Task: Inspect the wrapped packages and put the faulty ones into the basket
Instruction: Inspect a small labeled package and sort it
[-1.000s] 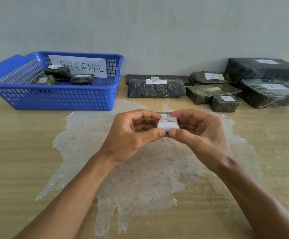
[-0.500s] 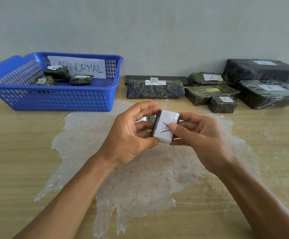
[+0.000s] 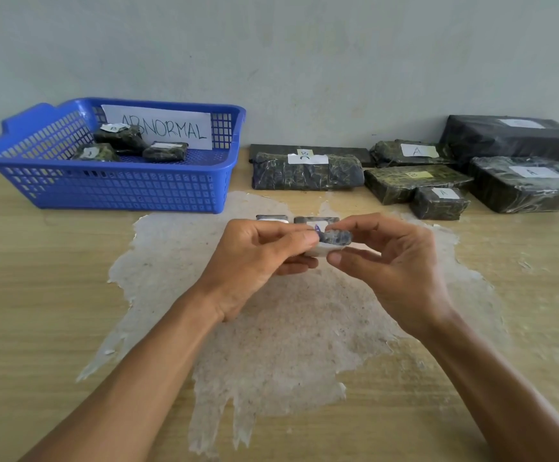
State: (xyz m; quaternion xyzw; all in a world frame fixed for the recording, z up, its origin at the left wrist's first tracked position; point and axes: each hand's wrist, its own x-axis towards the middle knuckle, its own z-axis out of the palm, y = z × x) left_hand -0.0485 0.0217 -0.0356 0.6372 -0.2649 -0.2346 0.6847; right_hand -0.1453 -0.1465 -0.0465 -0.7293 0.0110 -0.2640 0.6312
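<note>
Small package [image 3: 333, 240] held above tabletop [image 3: 38, 295], long axis left-right, pinched at both ends: left hand [image 3: 258, 258], right hand [image 3: 395, 261]. Basket [image 3: 121, 191] far-left; left hand nearer.

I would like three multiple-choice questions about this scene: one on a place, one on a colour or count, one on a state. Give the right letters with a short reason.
1. Where does the basket stand?
A. far left on the table
B. far right on the table
C. on top of the packages

2. How many packages lie in the basket?
A. one
B. three
C. six

3. How is the small package held?
A. it lies free on the table
B. by one hand only
C. pinched by both hands

Answers:
1 A: the basket is at the table's left, near the wall.
2 B: three dark packages show inside it.
3 C: the left hand and right hand both pinch it above the table.
</note>
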